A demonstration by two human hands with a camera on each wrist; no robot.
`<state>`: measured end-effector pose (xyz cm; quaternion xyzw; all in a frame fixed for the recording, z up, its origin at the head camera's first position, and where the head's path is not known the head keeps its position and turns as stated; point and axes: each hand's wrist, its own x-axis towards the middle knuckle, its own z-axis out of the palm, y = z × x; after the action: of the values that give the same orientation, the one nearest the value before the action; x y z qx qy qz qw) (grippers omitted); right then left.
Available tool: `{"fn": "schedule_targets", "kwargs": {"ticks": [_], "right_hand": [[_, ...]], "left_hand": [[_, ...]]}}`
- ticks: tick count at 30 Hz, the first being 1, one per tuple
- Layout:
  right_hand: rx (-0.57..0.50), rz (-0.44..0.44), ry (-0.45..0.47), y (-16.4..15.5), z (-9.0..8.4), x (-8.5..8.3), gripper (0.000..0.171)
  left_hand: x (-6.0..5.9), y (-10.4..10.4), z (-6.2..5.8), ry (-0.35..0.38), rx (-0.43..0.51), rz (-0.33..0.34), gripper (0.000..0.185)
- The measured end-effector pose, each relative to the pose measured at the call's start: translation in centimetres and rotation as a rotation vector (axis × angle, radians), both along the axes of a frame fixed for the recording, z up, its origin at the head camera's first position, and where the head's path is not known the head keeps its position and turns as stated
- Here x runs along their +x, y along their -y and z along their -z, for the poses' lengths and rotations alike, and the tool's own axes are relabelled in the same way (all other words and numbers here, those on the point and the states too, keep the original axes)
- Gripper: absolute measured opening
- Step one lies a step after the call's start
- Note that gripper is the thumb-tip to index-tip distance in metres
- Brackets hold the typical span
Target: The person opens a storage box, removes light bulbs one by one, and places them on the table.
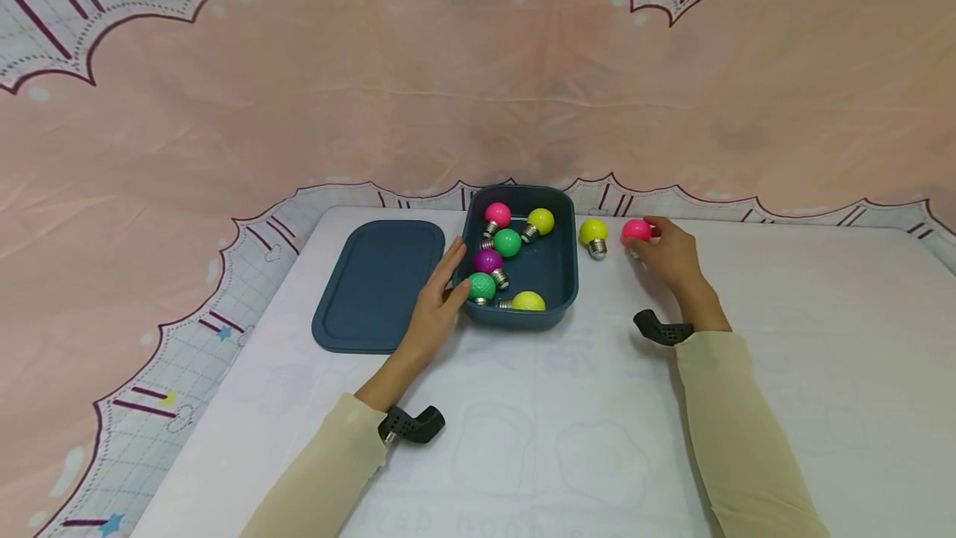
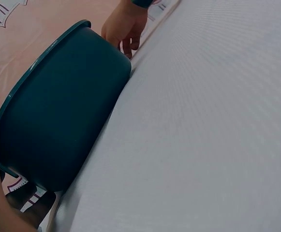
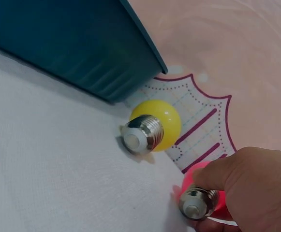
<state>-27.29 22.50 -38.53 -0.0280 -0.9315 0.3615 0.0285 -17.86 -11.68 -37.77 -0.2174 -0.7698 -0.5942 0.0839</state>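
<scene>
1. Gripping a pink bulb [image 1: 636, 230], the right hand [image 1: 668, 256] has thumb and fingers curled round it on the white table [image 1: 784, 372], at 3 o'clock from the blue tub [image 1: 556, 293].
2. Yellow bulb [image 1: 593, 232]: lies on the table between tub and pink bulb, metal base toward the person.
3. Left hand [image 1: 436, 305]: fingers straight, resting against the tub's 9 o'clock wall.
4. Tub contents: six bulbs, namely pink, two yellow, two green, purple.
5. Blue lid [image 1: 377, 285]: flat, at 9 o'clock from the tub.
</scene>
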Motion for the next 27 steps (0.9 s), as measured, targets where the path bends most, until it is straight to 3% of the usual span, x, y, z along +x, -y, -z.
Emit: {"fn": "schedule_targets", "kwargs": {"ticks": [7,27], "right_hand": [[-0.014,0.022,-0.044,0.21,0.05,-0.05,0.059],[0.015,0.006,-0.034,0.33,0.15,-0.29,0.06]], "left_hand": [[-0.05,-0.01,0.02,-0.003,0.0,-0.001,0.05],[-0.13,0.01,0.13,-0.017,0.016,0.002,0.05]]}}
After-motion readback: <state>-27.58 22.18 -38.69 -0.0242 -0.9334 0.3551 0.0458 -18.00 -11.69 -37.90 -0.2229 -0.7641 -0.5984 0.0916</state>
